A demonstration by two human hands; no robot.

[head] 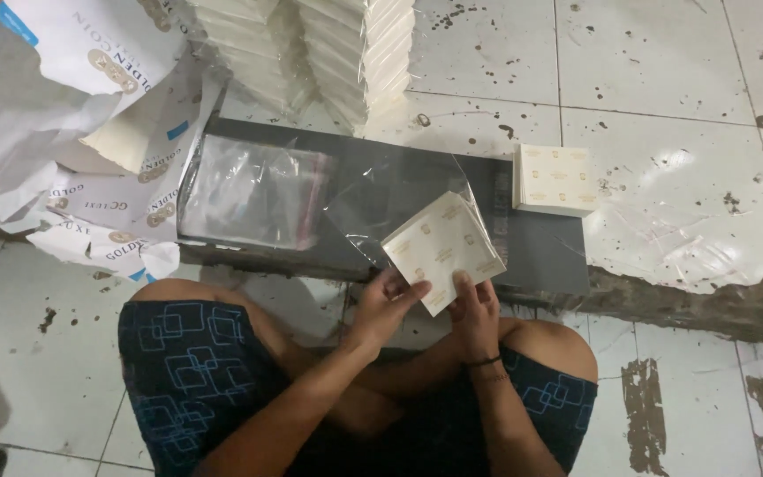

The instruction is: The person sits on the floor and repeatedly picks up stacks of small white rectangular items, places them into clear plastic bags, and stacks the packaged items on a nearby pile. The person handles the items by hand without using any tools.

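in your hands: cream napkin stack, square, gold emblems, half inside a clear plastic sleeve
right of it: second cream napkin stack, bare, on the dark board's end
left: pile of clear bags
far left: torn white paper wrappers, blue-and-gold print
top: wrapped white packs, stacked

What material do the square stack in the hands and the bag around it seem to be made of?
The square stack looks like cream paper, matt, with faint gold prints and thin layered edges. The bag looks like thin clear plastic film: glossy, see-through, with creases catching light. Both hands, left and right, hold them.
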